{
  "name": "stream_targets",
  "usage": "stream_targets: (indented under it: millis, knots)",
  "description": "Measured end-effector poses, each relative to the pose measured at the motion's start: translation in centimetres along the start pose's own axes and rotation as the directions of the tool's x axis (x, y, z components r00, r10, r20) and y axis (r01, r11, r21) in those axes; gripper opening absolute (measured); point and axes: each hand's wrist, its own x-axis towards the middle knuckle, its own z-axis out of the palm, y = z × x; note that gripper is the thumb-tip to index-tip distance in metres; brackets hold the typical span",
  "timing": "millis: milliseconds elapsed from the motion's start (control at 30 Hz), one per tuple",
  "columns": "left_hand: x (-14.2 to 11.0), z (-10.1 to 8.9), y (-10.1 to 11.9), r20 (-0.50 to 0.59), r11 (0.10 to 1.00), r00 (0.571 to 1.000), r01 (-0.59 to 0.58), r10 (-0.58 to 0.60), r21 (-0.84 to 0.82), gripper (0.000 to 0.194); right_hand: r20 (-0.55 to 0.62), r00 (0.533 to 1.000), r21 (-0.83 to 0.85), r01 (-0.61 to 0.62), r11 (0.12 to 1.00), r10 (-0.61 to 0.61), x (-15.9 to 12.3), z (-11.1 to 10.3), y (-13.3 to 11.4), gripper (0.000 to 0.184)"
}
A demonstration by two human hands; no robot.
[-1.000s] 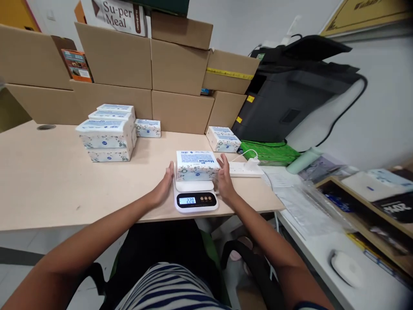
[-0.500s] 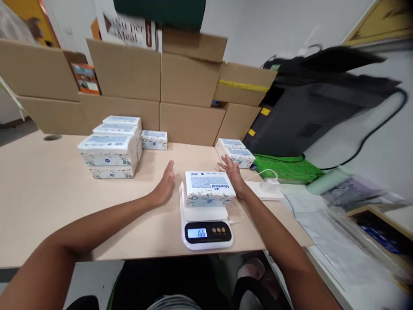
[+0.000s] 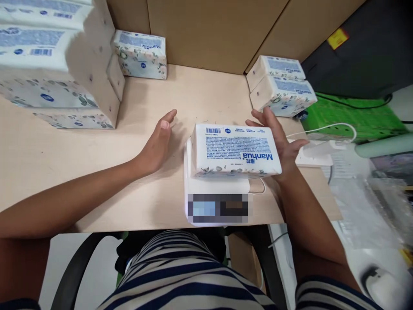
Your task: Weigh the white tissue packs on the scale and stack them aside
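Note:
A white tissue pack (image 3: 235, 148) with blue print and a leafy pattern lies across the white digital scale (image 3: 214, 187). The scale's front panel is blurred into blocks, so no reading shows. To the left of the pack, my left hand (image 3: 157, 144) is held above the table with fingers stretched out, apart from the pack and holding nothing. Beside the pack's right end is my right hand (image 3: 285, 148), fingers and thumb spread. Part of that hand is behind the pack; I cannot tell whether it touches.
Several stacked tissue packs (image 3: 48, 73) stand at the left, with a single pack (image 3: 142, 56) behind them. Two packs (image 3: 292, 94) sit at the back right. Cardboard boxes (image 3: 213, 34) line the rear. A power strip (image 3: 318, 157) with a white cable lies right, by a green crate (image 3: 348, 114).
The view has tilted down and come closer. My hands remain open on either side of the tissue pack, which still lies on the scale.

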Motion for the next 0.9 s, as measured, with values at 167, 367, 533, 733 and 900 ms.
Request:
stream_targets:
  millis: [167, 367, 533, 733, 900]
  knots:
    - [0.4, -0.1, -0.4, 0.006, 0.999, 1.000, -0.012, 0.012, 0.043, 0.054, -0.064, 0.997, 0.042, 0.050, 0.998, -0.047, 0.3, -0.4, -0.4, 0.094]
    - [0.6, -0.5, -1.3, 0.030, 0.988, 0.997, -0.076, 0.073, 0.135, 0.070, -0.068, 0.998, -0.039, 0.002, 0.999, -0.004, 0.1, -0.4, -0.8, 0.099]
    - [0.9, -0.9, -1.6, 0.113, 0.942, 0.987, -0.140, 0.110, 0.304, 0.094, -0.060, 0.998, -0.040, 0.016, 0.999, -0.018, 0.1, -0.2, -0.5, 0.100]
    - [1.1, -1.0, -1.5, 0.141, 0.935, 0.985, -0.139, 0.098, 0.326, 0.097, -0.094, 0.995, 0.058, 0.048, 0.997, -0.043, 0.1, 0.2, -0.4, 0.092]
    - [1.0, -0.9, -1.5, 0.155, 0.923, 0.984, -0.141, 0.090, 0.358, 0.097, -0.087, 0.996, 0.075, 0.039, 0.996, -0.032, -0.1, 0.6, -1.1, 0.089]
